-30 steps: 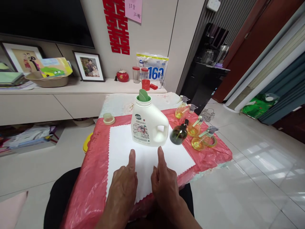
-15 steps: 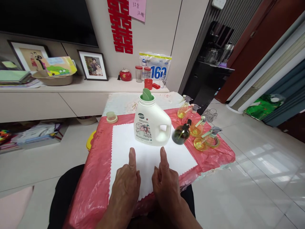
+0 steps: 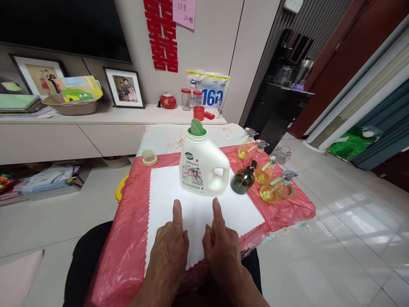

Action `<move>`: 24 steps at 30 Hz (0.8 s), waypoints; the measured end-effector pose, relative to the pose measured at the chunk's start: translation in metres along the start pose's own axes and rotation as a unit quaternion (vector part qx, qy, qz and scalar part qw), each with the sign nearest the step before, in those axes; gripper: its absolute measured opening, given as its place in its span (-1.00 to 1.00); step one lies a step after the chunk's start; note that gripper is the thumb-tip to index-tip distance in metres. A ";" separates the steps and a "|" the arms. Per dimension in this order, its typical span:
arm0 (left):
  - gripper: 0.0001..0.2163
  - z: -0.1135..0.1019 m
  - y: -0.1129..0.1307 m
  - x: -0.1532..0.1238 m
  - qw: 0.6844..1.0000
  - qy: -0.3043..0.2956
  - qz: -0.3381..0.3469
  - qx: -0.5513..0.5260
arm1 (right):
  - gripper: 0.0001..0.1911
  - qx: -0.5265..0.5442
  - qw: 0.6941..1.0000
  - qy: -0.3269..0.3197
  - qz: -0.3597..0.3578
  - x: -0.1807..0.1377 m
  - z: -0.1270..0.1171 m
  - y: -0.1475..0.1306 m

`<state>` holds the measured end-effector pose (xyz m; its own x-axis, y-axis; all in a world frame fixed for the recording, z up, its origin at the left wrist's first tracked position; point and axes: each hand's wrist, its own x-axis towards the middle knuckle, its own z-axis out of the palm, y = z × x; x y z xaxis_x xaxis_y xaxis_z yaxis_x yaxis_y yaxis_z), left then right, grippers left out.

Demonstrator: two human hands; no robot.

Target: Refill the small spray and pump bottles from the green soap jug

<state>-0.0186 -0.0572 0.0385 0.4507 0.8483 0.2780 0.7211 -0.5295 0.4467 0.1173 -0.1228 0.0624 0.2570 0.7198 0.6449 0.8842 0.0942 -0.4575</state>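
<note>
Both hands hover low over the near part of a white cloth point(image 3: 166, 209) with scalloped edges. My left hand point(image 3: 169, 247) is empty, its index finger stretched out and other fingers curled under. Much the same shape shows in my right hand point(image 3: 222, 247), also empty, its index finger pointing forward. Just beyond the fingertips stands a white detergent jug point(image 3: 204, 166), upright, handle to the right, apart from both hands. A green pouring spout point(image 3: 197, 128) shows in its uncapped neck. The clear cap point(image 3: 149, 157) sits at the left, and a dark pump bottle point(image 3: 243, 180) stands right of the jug.
Several clear pump bottles with yellow liquid point(image 3: 269, 192) line the right side, beside a roll of tape point(image 3: 290, 192). Red plastic sheeting point(image 3: 121, 251) covers the table. Behind it runs a cabinet point(image 3: 128, 117) with jars, photo frames and a bag on top.
My right index fingertip has shifted slightly left. The left hand is nearly still, and the jug and bottles have not moved.
</note>
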 end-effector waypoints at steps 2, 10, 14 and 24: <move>-0.33 0.002 0.002 0.000 1.000 0.008 -0.015 0.001 | -0.15 -0.006 1.000 0.002 -0.001 0.000 0.001 0.001; -0.24 0.023 -0.002 -0.002 0.998 0.051 -0.006 0.024 | -0.25 -0.004 1.000 -0.018 0.008 -0.006 0.006 0.005; -0.20 0.017 -0.004 0.003 0.997 0.013 0.052 0.056 | -0.47 0.006 0.999 -0.026 0.046 -0.002 -0.005 0.021; -0.56 0.012 -0.013 0.011 0.977 0.056 0.175 0.109 | -0.03 -0.007 0.938 0.144 0.316 0.018 -0.033 0.133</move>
<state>-0.0169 -0.0409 0.0252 0.6381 0.6029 0.4790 0.6330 -0.7649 0.1195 0.2517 -0.1202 0.0330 0.8243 0.4131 0.3872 0.5244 -0.2991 -0.7972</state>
